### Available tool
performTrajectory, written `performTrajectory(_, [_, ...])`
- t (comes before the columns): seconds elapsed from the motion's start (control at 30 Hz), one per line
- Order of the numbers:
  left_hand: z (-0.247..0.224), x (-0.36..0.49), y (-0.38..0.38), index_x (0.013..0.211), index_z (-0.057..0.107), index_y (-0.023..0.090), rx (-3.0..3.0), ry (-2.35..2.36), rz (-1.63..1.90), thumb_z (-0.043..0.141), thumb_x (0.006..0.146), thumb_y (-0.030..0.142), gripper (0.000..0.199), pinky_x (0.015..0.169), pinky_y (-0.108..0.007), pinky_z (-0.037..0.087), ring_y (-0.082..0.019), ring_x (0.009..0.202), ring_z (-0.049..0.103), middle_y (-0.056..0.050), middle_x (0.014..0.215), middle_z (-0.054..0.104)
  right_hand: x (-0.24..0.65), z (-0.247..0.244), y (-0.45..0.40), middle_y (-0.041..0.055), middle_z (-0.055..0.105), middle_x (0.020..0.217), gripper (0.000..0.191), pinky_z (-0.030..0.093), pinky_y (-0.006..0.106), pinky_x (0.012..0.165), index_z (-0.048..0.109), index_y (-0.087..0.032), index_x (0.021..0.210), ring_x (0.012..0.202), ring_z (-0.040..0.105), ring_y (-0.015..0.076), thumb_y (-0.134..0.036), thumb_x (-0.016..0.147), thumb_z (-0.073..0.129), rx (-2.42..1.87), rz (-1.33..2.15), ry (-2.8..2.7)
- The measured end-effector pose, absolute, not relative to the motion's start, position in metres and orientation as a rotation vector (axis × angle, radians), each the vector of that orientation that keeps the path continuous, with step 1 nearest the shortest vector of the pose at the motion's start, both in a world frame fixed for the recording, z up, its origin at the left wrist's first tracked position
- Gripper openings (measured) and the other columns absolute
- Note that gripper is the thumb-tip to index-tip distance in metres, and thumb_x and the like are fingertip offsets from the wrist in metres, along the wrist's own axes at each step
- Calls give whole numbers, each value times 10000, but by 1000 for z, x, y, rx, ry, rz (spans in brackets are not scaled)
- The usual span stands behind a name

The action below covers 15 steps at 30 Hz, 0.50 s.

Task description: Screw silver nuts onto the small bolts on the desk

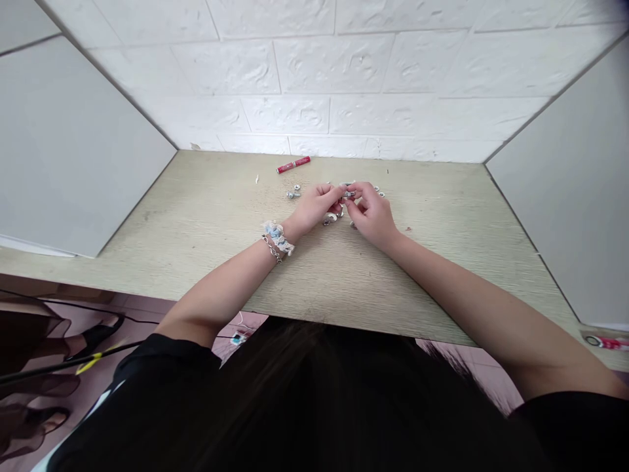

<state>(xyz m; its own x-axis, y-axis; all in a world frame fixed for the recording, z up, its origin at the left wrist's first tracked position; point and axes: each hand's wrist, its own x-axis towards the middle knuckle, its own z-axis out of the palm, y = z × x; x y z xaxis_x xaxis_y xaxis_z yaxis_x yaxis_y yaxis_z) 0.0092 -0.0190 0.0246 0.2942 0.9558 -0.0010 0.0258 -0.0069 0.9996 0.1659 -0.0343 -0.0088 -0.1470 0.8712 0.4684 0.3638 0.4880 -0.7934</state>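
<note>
Between the fingertips of my left hand (317, 206) and my right hand (372, 213) is a small silver bolt (348, 194). Both hands pinch it, the left from one end and the right from the other. Whether a nut sits on it is too small to tell. Just under the hands lie a washer (333, 217) and a nut (326, 222), with other metal pieces partly hidden by the fingers. Left of my left hand rest another bolt (293, 195) and a nut (297, 187). Beyond my right hand are small nuts (382, 194).
A red marker-like tube (293, 164) lies near the white brick wall (304, 118). Grey panels (73, 144) stand at both sides of the wooden table (206, 210). A red and white cylinder (607, 342) is at the far right. Another person's feet show at lower left.
</note>
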Motion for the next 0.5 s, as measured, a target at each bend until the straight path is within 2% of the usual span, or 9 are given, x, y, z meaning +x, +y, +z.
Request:
performTrajectory(0.23, [22,8,-17,593,545,134,1368,1000,961,596,955,326,414,548,-190,370,-35,520,481,18,562,539,167,-10,-33,-4,637,829,241,467,317,607,587,-227,1045,546,497,102,-427,910,581,-1043,623,-1727])
performTrajectory(0.5, [22,9,-18,599,569,131,1411,956,920,617,934,343,399,544,-189,369,-37,526,494,15,568,544,168,-4,-35,-14,604,663,511,416,298,570,578,-217,848,539,503,120,-718,898,487,-1074,617,-1728])
